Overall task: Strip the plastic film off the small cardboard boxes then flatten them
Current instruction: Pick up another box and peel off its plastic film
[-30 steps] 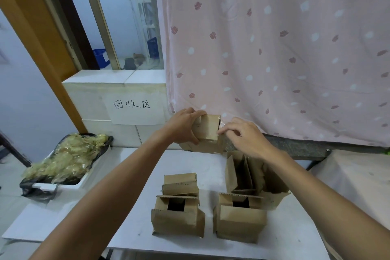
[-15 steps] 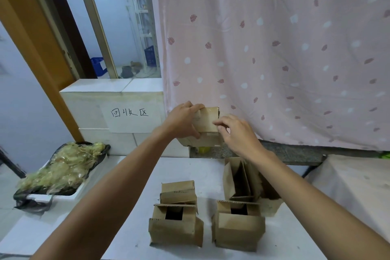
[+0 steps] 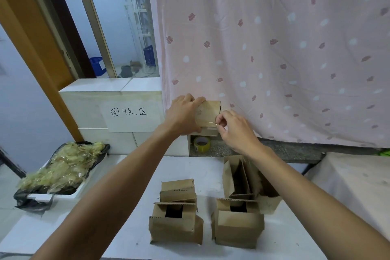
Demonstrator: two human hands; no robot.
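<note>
A small cardboard box [image 3: 207,113] is held up in the air in front of the pink curtain. My left hand [image 3: 183,115] grips its left side, fingers over the top edge. My right hand [image 3: 233,127] pinches clear plastic film [image 3: 217,124] at the box's lower right edge. On the white table [image 3: 130,175] below stand several more small cardboard boxes: an open one at front left [image 3: 175,222], one behind it [image 3: 179,191], an open one at front right [image 3: 237,225], and folded cardboard pieces [image 3: 242,177] behind that.
A white tray lined with a black bag [image 3: 61,171] holds a heap of stripped film at the left. A tape roll [image 3: 202,143] sits on the stone ledge under the held box. A tiled block with a paper sign [image 3: 130,113] stands behind the table. Another covered table [image 3: 354,179] is at the right.
Both hands lifted the box slightly. My right hand slid from the box's top right down to its lower right edge and now pinches the film there.
</note>
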